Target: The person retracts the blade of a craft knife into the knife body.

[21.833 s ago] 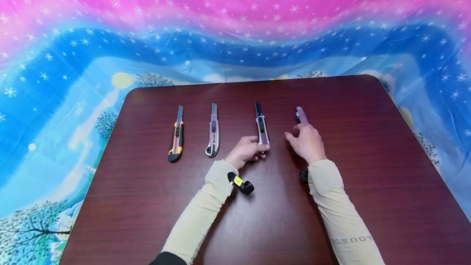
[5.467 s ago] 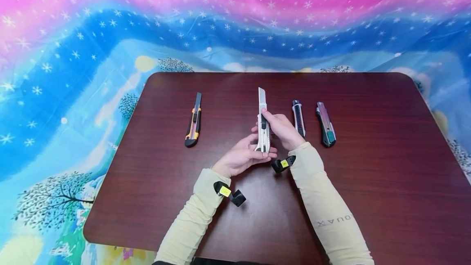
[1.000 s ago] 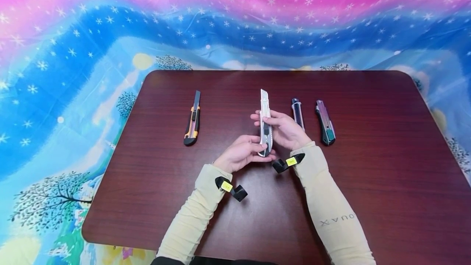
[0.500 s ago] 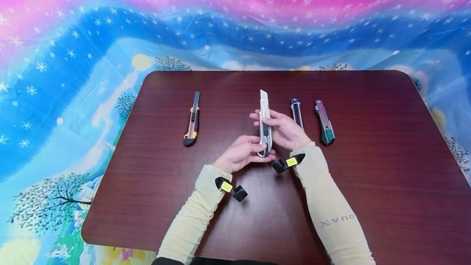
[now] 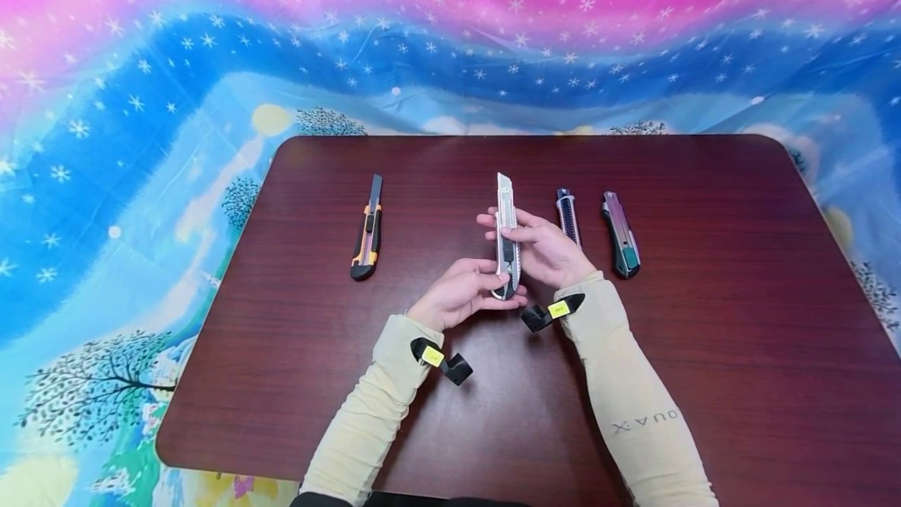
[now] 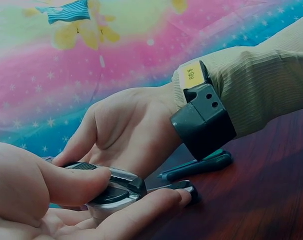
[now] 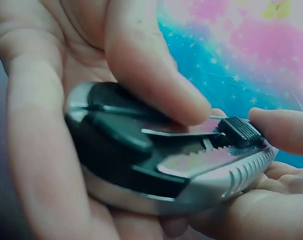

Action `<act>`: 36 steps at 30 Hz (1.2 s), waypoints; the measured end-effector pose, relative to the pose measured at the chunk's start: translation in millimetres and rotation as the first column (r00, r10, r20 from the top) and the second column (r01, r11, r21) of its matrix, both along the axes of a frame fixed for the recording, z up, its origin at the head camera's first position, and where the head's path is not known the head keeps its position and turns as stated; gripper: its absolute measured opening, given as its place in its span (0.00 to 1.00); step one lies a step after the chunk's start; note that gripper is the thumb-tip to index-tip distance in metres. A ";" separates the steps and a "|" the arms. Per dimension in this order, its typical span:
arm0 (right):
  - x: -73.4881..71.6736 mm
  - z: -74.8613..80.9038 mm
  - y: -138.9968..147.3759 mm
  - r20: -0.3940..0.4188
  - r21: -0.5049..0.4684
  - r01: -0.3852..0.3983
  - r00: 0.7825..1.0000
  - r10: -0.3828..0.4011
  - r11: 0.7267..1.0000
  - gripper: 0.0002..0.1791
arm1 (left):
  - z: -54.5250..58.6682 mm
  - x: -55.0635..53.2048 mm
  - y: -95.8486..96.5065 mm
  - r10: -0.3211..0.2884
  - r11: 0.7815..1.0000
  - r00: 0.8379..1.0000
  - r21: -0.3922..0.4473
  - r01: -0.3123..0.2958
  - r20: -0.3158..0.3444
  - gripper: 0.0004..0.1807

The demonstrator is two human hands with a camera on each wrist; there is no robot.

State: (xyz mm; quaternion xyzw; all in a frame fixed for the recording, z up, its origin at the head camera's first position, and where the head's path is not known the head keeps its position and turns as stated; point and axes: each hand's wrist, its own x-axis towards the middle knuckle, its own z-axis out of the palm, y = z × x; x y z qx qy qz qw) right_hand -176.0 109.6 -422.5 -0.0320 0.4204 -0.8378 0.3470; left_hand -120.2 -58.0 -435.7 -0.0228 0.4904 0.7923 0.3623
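A silver and black utility knife (image 5: 506, 213) is held upright in the head view above the middle of the table, its tip pointing away. My left hand (image 5: 464, 293) grips its rear end, thumb on top and fingers beneath. Farther up, my right hand (image 5: 552, 253) pinches the body, with the thumb by the black slider (image 7: 240, 131) in the right wrist view. Some blade appears to stick out at the front. In the left wrist view the knife's black end (image 6: 114, 195) lies between thumb and fingers.
An orange and black utility knife (image 5: 367, 245) lies to the left with its blade out. On the right lie a grey utility knife (image 5: 568, 219), partly behind my right hand, and a dark green one (image 5: 622, 237). The dark red table (image 5: 281, 350) meets a patterned cloth (image 5: 450, 100).
Since 5.5 s ago, my right thumb and the slider sit lower, toward the knife's rear. Over the last second both hands have stayed almost still, the blade tip dropping very slightly.
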 end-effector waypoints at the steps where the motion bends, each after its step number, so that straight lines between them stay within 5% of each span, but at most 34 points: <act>1: 0.2 -0.1 0.0 -0.005 -0.006 -0.002 1.000 0.002 1.000 0.23 | 0.1 0.0 -0.1 -0.001 1.000 1.000 0.002 0.001 0.001 0.20; 7: -0.3 -1.2 -1.4 -0.022 0.022 0.013 1.000 -0.013 1.000 0.23 | 0.8 -0.8 -1.5 0.004 0.999 1.000 0.034 -0.005 0.011 0.20; 14: -0.1 -3.4 -5.1 -0.065 0.204 0.065 0.997 -0.052 0.977 0.17 | 2.0 -1.2 -4.3 0.005 0.999 1.000 0.046 -0.004 -0.017 0.22; 23: 5.0 -7.9 -10.1 -0.163 0.455 0.121 0.985 -0.051 0.882 0.32 | 4.6 -1.3 -5.7 0.035 0.999 0.999 0.015 -0.035 -0.033 0.24; 30: 6.9 -9.3 -16.1 -0.216 0.527 0.173 0.974 -0.065 0.832 0.33 | 2.2 -1.9 -3.5 0.050 0.998 0.997 -0.035 -0.053 -0.066 0.25; 36: 9.4 -10.2 -19.5 -0.208 0.482 0.171 0.975 -0.077 0.860 0.28 | 1.5 -1.3 -2.5 0.064 0.996 0.995 -0.053 -0.068 -0.070 0.21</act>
